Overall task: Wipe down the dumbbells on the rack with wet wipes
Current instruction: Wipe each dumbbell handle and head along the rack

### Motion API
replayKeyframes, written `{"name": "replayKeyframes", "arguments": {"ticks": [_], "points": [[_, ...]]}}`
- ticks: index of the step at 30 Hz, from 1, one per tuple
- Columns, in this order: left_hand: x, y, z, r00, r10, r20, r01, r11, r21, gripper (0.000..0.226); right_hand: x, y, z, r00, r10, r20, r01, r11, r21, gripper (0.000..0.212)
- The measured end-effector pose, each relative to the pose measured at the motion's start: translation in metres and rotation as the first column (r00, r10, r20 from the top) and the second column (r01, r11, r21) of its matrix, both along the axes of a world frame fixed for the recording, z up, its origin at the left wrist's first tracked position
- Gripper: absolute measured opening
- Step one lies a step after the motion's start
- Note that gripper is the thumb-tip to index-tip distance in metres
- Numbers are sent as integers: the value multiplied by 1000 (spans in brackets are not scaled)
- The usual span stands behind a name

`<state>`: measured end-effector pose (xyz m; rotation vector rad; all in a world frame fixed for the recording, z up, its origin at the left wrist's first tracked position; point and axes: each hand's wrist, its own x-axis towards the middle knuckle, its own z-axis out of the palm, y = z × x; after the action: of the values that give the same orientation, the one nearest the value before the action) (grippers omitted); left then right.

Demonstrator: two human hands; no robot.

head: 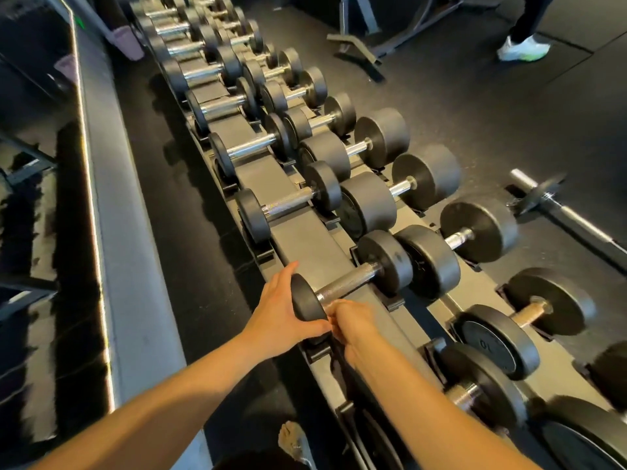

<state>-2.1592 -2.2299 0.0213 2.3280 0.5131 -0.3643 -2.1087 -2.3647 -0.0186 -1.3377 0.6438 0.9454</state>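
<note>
- A small black dumbbell (349, 281) with round rubber heads and a knurled steel handle lies across the upper tier of a long black metal two-tier rack (298, 232), at the near end of its row
- The left hand (281, 310) grips the near head of this dumbbell, fingers laid over the top of the disc and thumb along its lower edge
- The right hand (353, 323) is closed in a fist at the handle, just beside that same head and touching the left thumb; whether a wipe is inside the fist cannot be told
- Both bare forearms reach in from the bottom edge, the two hands together on the one weight
- More black dumbbells with chrome handles fill both tiers, running away to the upper left; the lower tier holds thicker ones, one stamped 10 (492, 344)
- A chrome barbell (559, 212) lies on the dark rubber floor to the right
- A wall mirror (34, 198) runs along the left
- Someone's white trainer (522, 47) stands at the top right
</note>
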Motion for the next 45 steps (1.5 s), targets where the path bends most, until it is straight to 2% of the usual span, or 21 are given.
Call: {"name": "replayKeyframes", "arguments": {"ticks": [4,8,10,12,15,17,19,21,23,25,28,30,33,37,39,43,45], "points": [[2,3,0,1000,2,-12,-3,1000,-14,127,-6,-13,8,990,52,133,-52,999,-1,14],[4,7,1,999,0,-37,-2,999,-33,130,-1,-6,1,957,163,238,-127,979,-156,21],[7,10,1,999,3,-50,-6,999,-46,134,5,-2,0,983,25,181,3,988,-153,18],[8,12,0,998,6,-62,-10,998,-54,135,18,-5,5,964,-252,90,261,960,-102,14],[7,11,1,999,-1,-54,-3,998,-69,129,44,-12,13,797,-604,-31,597,794,-118,13],[7,11,0,999,-2,-53,-1,998,-64,125,50,-6,14,712,-698,-72,692,716,-95,20],[7,12,-1,999,1,-52,-4,998,-66,125,39,3,14,776,-630,-19,629,776,-51,23],[7,13,-2,999,3,-49,-7,998,-64,125,27,8,8,847,-511,145,527,843,-109,22],[7,13,-3,999,-1,-44,-2,998,-64,124,27,4,3,862,-456,221,495,850,-177,22],[7,13,-3,999,-11,-36,9,998,-68,122,38,-2,-1,843,-507,177,535,821,-199,26],[7,14,-3,999,-14,-36,12,997,-77,123,50,-1,4,758,-651,46,649,744,-160,30],[7,14,-3,999,-18,-39,15,997,-79,125,52,4,4,730,-683,-8,672,721,-171,28],[7,15,-4,999,-15,-44,11,996,-87,126,56,2,3,757,-645,-105,634,764,-120,19],[6,15,-3,999,-17,-40,13,997,-83,126,59,-13,0,770,-608,-193,600,793,-103,34],[6,15,-3,999,-16,-39,13,997,-76,124,58,-9,6,795,-594,-122,587,805,-90,30],[6,14,-3,999,-14,-37,12,999,-51,123,47,10,5,812,-569,133,584,792,-178,25],[7,13,-3,999,-12,-34,10,999,-46,123,44,10,1,791,-596,137,611,778,-145,31]]}}
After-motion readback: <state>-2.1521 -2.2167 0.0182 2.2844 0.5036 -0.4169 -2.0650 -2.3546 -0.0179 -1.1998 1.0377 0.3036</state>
